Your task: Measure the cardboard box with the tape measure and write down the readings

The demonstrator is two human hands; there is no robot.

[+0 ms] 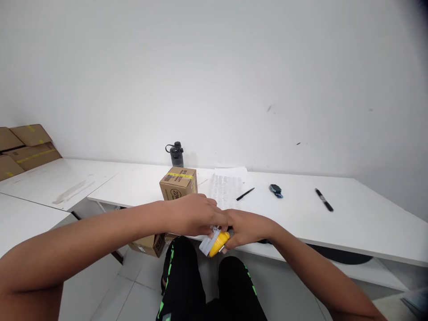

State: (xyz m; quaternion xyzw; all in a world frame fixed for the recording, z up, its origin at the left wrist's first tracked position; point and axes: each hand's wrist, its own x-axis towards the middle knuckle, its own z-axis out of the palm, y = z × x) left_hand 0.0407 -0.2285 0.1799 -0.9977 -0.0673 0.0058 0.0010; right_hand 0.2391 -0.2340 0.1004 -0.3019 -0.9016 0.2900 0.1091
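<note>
Just off the table's front edge, above my lap, both hands meet around a yellow rounded object [219, 244] with a pale grey band on its left side; its kind is unclear. My left hand [195, 215] comes from the left, its fingers closed at the top of the object by the grey part. From the other side, my right hand [245, 226] is closed on its right side, where a small shiny piece shows near the fingertips. The fingers hide the object's upper part.
On the white table [284, 223] stand a taped cardboard box [179, 180] and a black bottle [176, 154]. Printed sheets [225, 185], a black pen [245, 194], a dark blue item [276, 190] and a marker [323, 199] lie rightward. Cartons [33, 149] are stacked far left.
</note>
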